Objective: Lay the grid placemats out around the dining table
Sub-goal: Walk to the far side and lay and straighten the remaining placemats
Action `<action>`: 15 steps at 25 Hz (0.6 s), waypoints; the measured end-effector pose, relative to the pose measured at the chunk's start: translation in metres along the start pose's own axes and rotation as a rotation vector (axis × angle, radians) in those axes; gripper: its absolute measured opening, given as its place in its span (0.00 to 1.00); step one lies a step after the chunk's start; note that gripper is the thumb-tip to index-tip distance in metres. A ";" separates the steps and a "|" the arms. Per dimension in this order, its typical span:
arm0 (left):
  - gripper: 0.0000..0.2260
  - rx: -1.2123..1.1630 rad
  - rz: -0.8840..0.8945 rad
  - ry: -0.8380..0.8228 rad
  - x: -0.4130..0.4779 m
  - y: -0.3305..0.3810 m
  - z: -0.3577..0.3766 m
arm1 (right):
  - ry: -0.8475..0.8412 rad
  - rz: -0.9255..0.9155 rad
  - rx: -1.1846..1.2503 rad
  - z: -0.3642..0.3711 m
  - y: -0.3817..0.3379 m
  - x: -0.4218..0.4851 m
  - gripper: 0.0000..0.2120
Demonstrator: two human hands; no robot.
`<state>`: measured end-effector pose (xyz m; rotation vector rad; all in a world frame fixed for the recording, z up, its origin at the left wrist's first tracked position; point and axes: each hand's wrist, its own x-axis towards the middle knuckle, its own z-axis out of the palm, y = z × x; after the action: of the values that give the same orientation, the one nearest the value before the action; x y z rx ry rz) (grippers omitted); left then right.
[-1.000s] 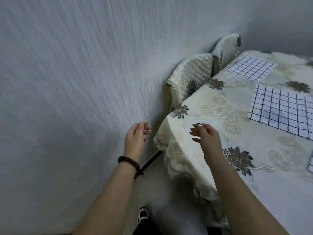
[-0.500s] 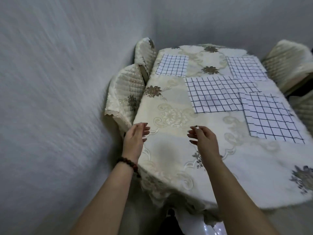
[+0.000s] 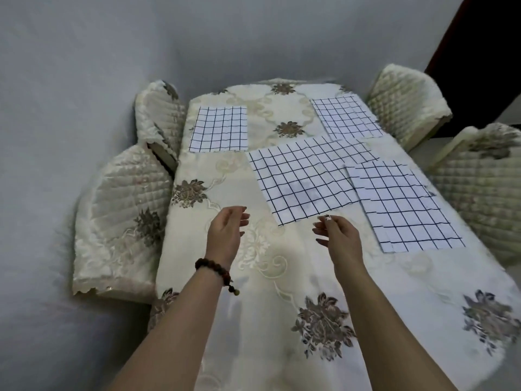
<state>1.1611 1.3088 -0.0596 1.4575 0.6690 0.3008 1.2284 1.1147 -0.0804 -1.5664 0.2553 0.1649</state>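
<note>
Grid placemats (image 3: pixel 296 190) lie on the bench (image 3: pixel 253 320): a far-left mat (image 3: pixel 218 128), a far-right mat (image 3: pixel 345 117), and a skewed centre mat (image 3: pixel 304 170) overlapping the near-right mat (image 3: pixel 400 204). Left hand (image 3: pixel 225 235) and right hand (image 3: pixel 338 238) hover just short of it, each grip loose and empty. Dragging the centre mat could pull its overlapping neighbour askew.

You get dim, flat, greyish light. Faint soft shadows on tablecloth (image 3: pixel 183 249). Wide-angle bends your frame edges. Near flower print (image 3: pixel 324 325), wall (image 3: pixel 70 80) motion-smeared.
</note>
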 end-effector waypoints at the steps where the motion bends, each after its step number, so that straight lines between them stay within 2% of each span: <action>1: 0.08 0.012 -0.036 -0.005 0.016 -0.001 0.007 | 0.017 0.025 -0.007 0.004 0.003 0.014 0.08; 6: 0.03 -0.095 -0.306 -0.028 0.099 -0.016 0.035 | 0.097 0.199 0.012 0.031 0.027 0.069 0.08; 9: 0.09 -0.147 -0.468 -0.048 0.140 -0.034 0.057 | 0.121 0.300 0.022 0.052 0.046 0.097 0.09; 12: 0.09 -0.190 -0.566 -0.035 0.162 -0.048 0.072 | 0.169 0.401 0.107 0.068 0.058 0.114 0.09; 15: 0.06 -0.206 -0.611 -0.061 0.175 -0.052 0.086 | 0.167 0.461 0.261 0.080 0.053 0.122 0.02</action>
<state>1.3379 1.3327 -0.1535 1.0035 0.9652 -0.1472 1.3365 1.1873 -0.1648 -1.2435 0.7412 0.3456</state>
